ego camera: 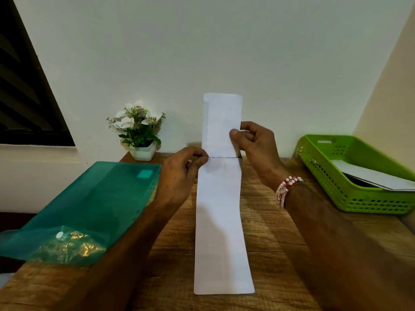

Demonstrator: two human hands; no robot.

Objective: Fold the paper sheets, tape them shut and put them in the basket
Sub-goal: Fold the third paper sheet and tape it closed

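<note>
A long white strip of folded paper (pixel 221 212) runs down the middle of the wooden table. Its near half lies flat and its far half stands up from a crease. My left hand (pixel 183 171) pinches the paper's left edge at the crease. My right hand (pixel 253 142) grips the right edge of the raised half between thumb and fingers. The green plastic basket (pixel 350 198) stands at the right and holds a folded white paper (pixel 372 176). No tape is visible.
A teal transparent folder (pixel 94 198) lies at the left over the table's edge, with a crinkled clear bag (pixel 69 245) on it. A small white pot of artificial flowers (pixel 140 131) stands at the back against the wall. A dark window is at far left.
</note>
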